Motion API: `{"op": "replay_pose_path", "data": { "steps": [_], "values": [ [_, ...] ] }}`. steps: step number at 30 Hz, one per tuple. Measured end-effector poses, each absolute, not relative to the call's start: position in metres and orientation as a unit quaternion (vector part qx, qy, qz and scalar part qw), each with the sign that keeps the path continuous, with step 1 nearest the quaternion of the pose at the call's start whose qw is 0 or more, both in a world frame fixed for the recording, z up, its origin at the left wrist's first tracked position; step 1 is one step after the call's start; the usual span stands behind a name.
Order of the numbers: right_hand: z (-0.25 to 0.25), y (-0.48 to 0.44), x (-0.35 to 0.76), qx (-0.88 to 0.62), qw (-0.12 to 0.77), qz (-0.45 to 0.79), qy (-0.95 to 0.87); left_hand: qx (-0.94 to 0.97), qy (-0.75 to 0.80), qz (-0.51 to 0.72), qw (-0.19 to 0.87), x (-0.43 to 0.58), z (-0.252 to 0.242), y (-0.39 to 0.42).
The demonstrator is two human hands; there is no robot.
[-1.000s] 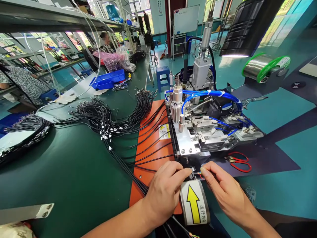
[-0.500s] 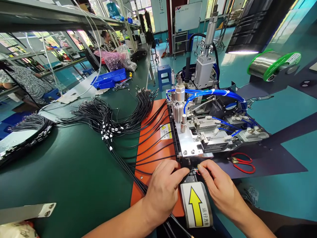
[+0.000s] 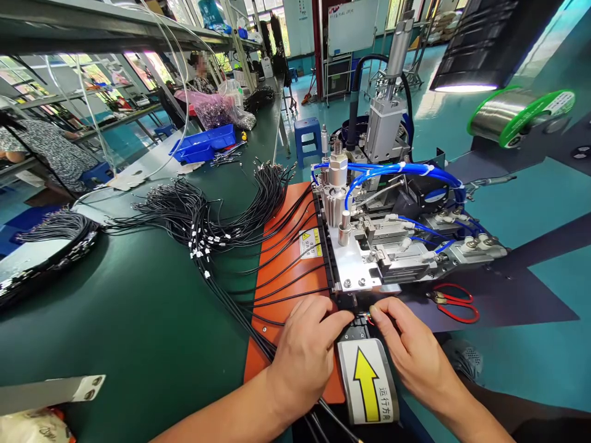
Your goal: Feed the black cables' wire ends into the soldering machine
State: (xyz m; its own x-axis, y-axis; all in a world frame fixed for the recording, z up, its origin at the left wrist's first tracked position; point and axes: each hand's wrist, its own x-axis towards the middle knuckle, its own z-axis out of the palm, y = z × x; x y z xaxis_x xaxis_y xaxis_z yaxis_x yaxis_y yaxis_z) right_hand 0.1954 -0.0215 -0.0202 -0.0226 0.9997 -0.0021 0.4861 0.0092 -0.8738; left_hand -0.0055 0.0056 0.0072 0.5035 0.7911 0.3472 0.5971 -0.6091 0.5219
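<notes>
My left hand (image 3: 307,351) is closed at the near end of the machine, its thumb and forefinger pinching the end of a black cable (image 3: 331,411) at a small black fixture (image 3: 356,331). More black cables come out below that hand. Facing it, my right hand (image 3: 410,351) has its thumb and forefinger pressed together on thin coloured wires (image 3: 368,319) at the cable's end. The exact grip is partly hidden by the fingertips. Just below the fixture lies a guide plate (image 3: 369,381) marked with a yellow arrow. Several cables run across the orange plate (image 3: 286,271) into the machine (image 3: 369,246).
Red-handled cutters (image 3: 455,301) lie right of the machine. A green solder spool (image 3: 519,117) and a black lamp (image 3: 475,49) hang above right. Bundles of black cables (image 3: 198,215) and a blue tray (image 3: 203,144) rest on the green table (image 3: 161,338). A person (image 3: 201,74) sits far back.
The view has shifted slightly, so the machine and spool appear a little farther right. Both hands keep the same place and grip at the fixture.
</notes>
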Motion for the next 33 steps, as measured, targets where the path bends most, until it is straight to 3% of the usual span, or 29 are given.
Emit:
{"op": "replay_pose_path", "data": {
  "steps": [33],
  "values": [
    [-0.0249,-0.0246,0.1941,-0.597,0.376,0.372,-0.604,0.852,0.417,0.273,0.162,-0.0039,0.0089,0.0060]
  ]
}}
